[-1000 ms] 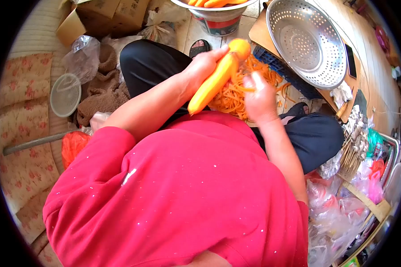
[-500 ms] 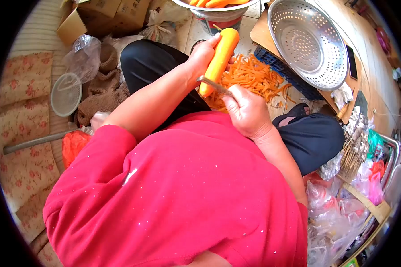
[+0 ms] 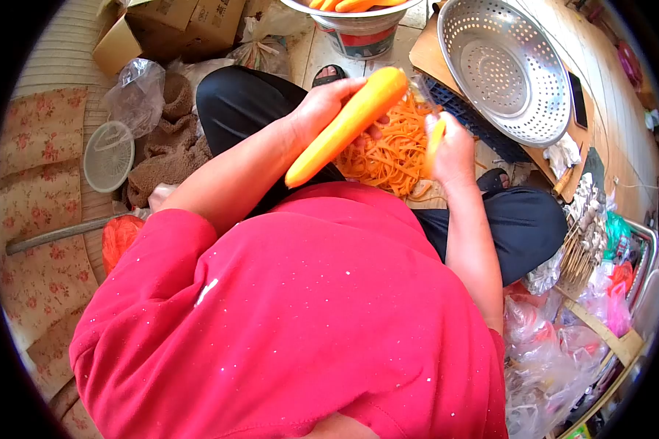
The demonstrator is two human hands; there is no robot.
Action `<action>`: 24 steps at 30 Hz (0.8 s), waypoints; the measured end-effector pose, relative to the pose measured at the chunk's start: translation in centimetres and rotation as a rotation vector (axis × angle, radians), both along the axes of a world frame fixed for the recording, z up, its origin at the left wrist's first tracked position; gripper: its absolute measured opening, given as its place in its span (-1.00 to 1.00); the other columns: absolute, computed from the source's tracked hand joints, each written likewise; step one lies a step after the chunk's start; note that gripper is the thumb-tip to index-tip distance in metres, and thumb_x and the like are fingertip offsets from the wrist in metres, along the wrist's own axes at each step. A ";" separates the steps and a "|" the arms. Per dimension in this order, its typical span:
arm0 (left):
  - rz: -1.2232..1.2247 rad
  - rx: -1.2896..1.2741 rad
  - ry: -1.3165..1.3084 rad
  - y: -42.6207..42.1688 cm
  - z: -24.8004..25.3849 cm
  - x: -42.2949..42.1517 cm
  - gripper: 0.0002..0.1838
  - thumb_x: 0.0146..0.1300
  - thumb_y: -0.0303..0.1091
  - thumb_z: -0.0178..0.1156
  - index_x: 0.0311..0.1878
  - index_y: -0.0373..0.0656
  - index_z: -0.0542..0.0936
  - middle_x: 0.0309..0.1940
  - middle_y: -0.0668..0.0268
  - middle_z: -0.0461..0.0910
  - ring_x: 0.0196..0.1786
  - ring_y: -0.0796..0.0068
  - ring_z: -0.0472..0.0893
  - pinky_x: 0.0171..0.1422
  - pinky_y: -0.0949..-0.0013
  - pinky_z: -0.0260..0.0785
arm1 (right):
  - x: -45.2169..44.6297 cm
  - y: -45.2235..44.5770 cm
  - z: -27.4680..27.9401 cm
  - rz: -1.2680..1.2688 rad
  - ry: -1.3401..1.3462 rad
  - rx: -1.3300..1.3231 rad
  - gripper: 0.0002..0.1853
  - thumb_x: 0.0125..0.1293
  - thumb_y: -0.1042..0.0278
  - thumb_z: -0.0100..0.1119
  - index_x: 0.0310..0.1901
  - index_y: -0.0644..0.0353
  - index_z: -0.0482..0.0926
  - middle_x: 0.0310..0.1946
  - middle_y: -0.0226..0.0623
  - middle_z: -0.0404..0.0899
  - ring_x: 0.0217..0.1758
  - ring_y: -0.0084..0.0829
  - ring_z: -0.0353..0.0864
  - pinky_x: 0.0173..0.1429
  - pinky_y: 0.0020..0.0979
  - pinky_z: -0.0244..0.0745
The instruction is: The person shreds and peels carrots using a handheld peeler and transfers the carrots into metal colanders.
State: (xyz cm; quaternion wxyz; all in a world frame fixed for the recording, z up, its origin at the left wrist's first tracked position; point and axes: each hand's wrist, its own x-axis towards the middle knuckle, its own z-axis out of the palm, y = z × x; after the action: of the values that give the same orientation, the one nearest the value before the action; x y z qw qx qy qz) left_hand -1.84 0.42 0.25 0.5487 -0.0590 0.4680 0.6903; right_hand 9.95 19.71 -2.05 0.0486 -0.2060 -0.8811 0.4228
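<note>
My left hand (image 3: 328, 110) is closed around a large peeled carrot (image 3: 351, 124), which slants from lower left to upper right above my lap. My right hand (image 3: 452, 150) is to the right of the carrot, apart from it, with its fingers wrapped round a peeler (image 3: 427, 94). The peeler's metal end is blurred and points up and away. A yellow-orange piece shows along the right palm; whether it is the handle or a peel strip is unclear. Below both hands lies a heap of orange carrot peelings (image 3: 392, 157) on the floor.
A metal bowl (image 3: 300, 6) of carrots rests on a bucket (image 3: 355, 40) ahead. On a board at right are a perforated colander (image 3: 501, 73) and a phone (image 3: 578, 99). Cardboard boxes (image 3: 176, 33) stand at the far left; plastic bags (image 3: 549, 358) lie at lower right.
The peeler has left the carrot, and my right hand has moved up and to the right. The carrot has tilted flatter, its near end swinging left.
</note>
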 end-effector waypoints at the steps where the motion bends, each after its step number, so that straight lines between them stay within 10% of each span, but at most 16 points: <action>1: 0.023 0.005 0.034 0.2 -0.6 -0.8 -0.42 0.43 0.11 -0.18 0.21 -0.20 0.41 -0.19 0.04 0.61 -0.40 0.28 0.64 -0.43 0.31 0.55 | 0.3 -1.1 0.9 0.019 0.039 -0.028 -0.73 0.38 0.16 0.02 -0.28 0.22 0.50 -0.45 0.05 0.57 -0.35 0.10 0.58 -0.29 -0.04 0.42; 11: 0.231 0.005 -0.075 3.1 -1.6 -0.8 -0.46 0.42 0.13 -0.13 -0.06 -0.23 0.49 -0.41 0.19 0.57 -0.49 0.36 0.57 -0.49 0.35 0.46 | 1.8 -4.6 1.8 0.341 0.307 0.000 -0.80 0.34 0.25 0.06 -0.35 0.19 0.44 -0.50 -0.01 0.52 -0.37 0.09 0.55 -0.34 -0.05 0.43; 17: -0.258 0.129 0.020 -0.2 1.3 1.7 -0.47 0.39 0.09 -0.04 0.01 -0.25 0.52 -0.38 0.16 0.61 -0.54 0.36 0.59 -0.52 0.35 0.44 | -0.2 2.2 -1.7 0.071 -0.026 0.103 -0.72 0.40 0.22 -0.02 -0.29 0.30 0.52 -0.46 0.08 0.57 -0.35 0.05 0.58 -0.26 -0.09 0.40; 24: 0.105 0.061 -0.036 1.0 -2.3 -1.9 -0.40 0.40 0.16 -0.15 0.15 -0.23 0.42 -0.24 0.08 0.59 -0.46 0.34 0.60 -0.47 0.34 0.49 | 1.4 -2.6 2.4 0.192 0.106 -0.056 -0.79 0.39 0.26 0.04 -0.28 0.24 0.50 -0.55 -0.04 0.45 -0.51 -0.15 0.50 -0.38 -0.28 0.37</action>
State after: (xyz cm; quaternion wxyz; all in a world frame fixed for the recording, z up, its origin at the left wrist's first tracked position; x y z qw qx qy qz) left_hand -3.78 1.41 -2.01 0.5216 -0.0792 0.4331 0.7308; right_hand 11.40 17.10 0.36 0.0486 -0.0995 -0.8809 0.4602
